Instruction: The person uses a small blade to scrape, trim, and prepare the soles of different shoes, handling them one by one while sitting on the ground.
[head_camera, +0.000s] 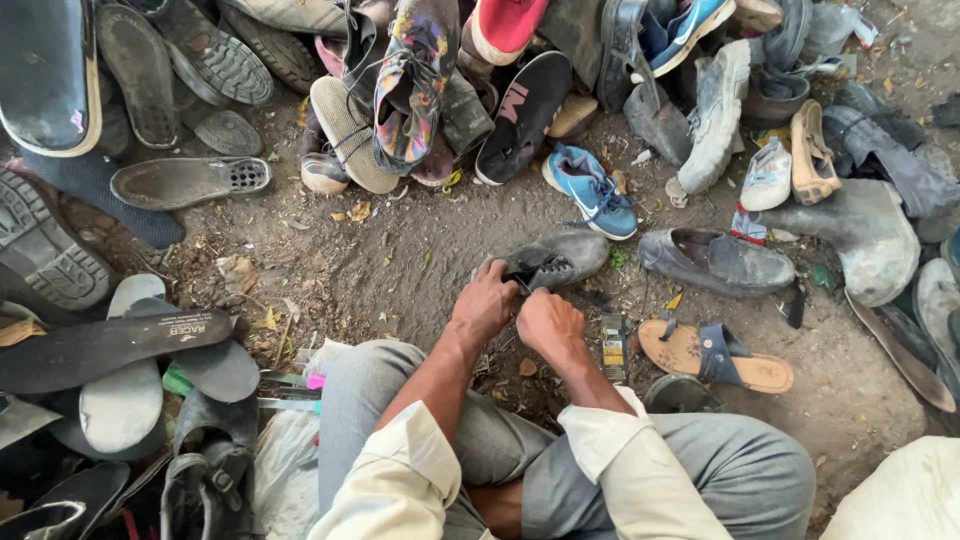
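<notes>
Grey shoe on dirt, clasped in left hand's and right hand's grip.

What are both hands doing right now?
Left hand: closed, gripping the grey shoe.
Right hand: closed at the same shoe's near end; its grip is hidden.

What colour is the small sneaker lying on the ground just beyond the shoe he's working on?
Bright blue sneaker with lighter laces, clearest in the head view, just past the dark grey shoe.
</notes>
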